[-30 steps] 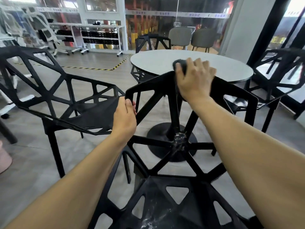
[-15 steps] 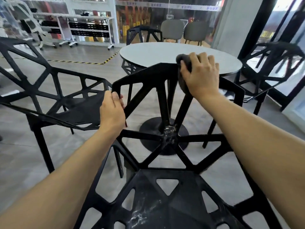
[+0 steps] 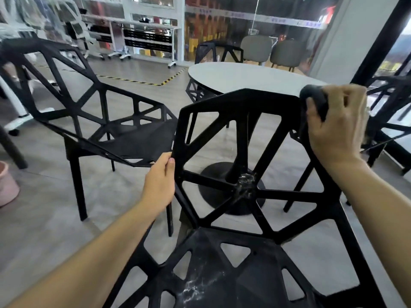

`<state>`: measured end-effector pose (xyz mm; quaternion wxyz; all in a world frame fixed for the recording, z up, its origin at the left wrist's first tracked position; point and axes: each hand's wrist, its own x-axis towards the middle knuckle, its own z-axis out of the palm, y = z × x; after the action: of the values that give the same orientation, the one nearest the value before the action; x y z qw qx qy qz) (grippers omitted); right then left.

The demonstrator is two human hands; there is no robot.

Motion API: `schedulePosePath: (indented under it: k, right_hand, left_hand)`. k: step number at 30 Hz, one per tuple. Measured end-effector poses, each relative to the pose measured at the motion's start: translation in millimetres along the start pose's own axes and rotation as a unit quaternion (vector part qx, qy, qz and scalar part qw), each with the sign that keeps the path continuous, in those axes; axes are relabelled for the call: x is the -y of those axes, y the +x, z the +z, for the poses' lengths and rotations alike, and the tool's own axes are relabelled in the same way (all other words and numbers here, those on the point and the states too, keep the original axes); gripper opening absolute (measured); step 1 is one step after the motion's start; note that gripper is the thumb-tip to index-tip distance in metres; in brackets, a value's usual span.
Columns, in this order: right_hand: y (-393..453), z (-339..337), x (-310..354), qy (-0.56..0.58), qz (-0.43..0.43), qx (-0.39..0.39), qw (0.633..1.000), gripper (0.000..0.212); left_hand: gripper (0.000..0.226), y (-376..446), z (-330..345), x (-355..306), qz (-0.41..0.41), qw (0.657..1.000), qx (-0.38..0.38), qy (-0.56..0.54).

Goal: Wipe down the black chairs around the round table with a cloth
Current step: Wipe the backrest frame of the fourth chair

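A black lattice chair (image 3: 244, 138) stands right in front of me, its backrest towards the round white table (image 3: 251, 77). My left hand (image 3: 161, 181) grips the left edge of that backrest. My right hand (image 3: 335, 123) holds a dark cloth (image 3: 315, 96) pressed on the top right corner of the backrest. White scuff marks show on the seat (image 3: 200, 283) and at the hub of the backrest.
A second black chair (image 3: 95, 121) stands to the left, a third (image 3: 391, 121) to the right, and a fourth (image 3: 213, 50) behind the table. Two grey chairs (image 3: 271, 48) are farther back. A pink bin (image 3: 6, 183) sits at the left edge.
My right hand has slid the cloth rightwards along the top of the backrest, from its middle to its right corner. My left hand has slipped lower down the left edge.
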<state>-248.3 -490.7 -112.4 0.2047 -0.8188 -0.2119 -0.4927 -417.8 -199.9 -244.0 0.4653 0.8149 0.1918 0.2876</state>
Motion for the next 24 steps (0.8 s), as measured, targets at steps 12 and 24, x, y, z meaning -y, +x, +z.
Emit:
schedulePosePath:
  k: [12, 24]
  right_hand:
    - [-91.7, 103.4, 170.2, 0.069, -0.025, -0.013, 0.997, 0.024]
    - [-119.4, 94.9, 186.1, 0.092, -0.115, 0.046, 0.988, 0.016]
  left_hand:
    - [0.023, 2.7, 3.7, 3.9, -0.032, 0.998, -0.039, -0.029]
    - [0.04, 2.3, -2.7, -2.0, -0.108, 0.979, -0.048, -0.169]
